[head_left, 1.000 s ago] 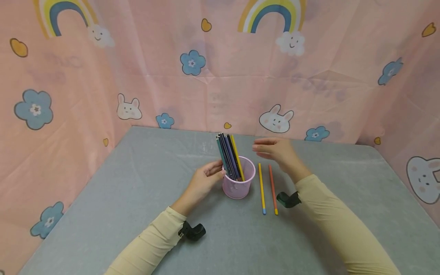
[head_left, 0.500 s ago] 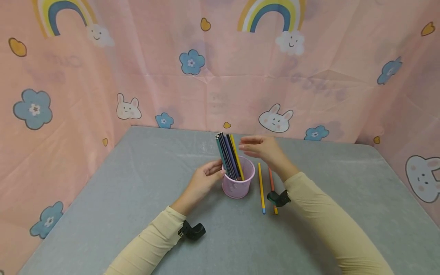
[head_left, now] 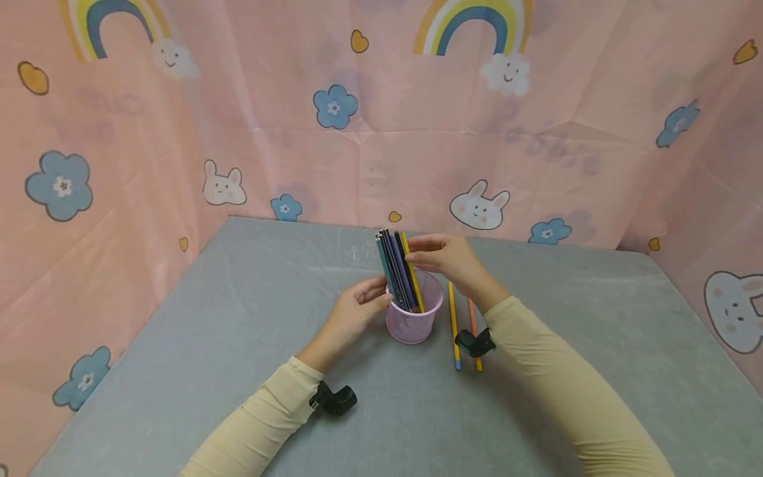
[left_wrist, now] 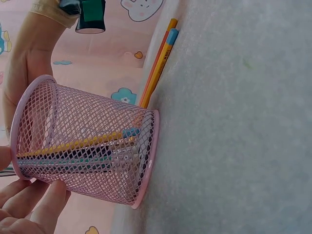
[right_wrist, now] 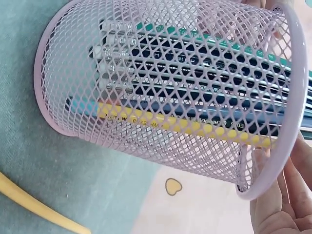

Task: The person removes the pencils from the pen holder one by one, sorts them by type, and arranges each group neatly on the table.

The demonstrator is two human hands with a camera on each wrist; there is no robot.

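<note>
A pink mesh pencil cup (head_left: 411,328) stands upright on the table, with several dark, teal and purple pencils (head_left: 395,275) leaning left inside it. My left hand (head_left: 352,311) holds its left side at the rim; in the left wrist view, the thumb is at the rim and the fingers (left_wrist: 51,202) lie against the mesh. One yellow pencil (head_left: 416,288) leans at the right of the bunch. My right hand (head_left: 450,262) reaches over the cup from the right, thumb and fingers apart, fingertips right at this pencil's upper part.
To the right of the cup, a yellow pencil (head_left: 453,311) with a blue end and an orange pencil (head_left: 472,315) with a yellow end lie side by side on the grey table (head_left: 238,371). A pink patterned curtain (head_left: 393,165) hangs behind and at both sides.
My right hand has moved left, from beyond the loose pencils to the yellow pencil in the cup. My left hand and the cup have stayed in place.
</note>
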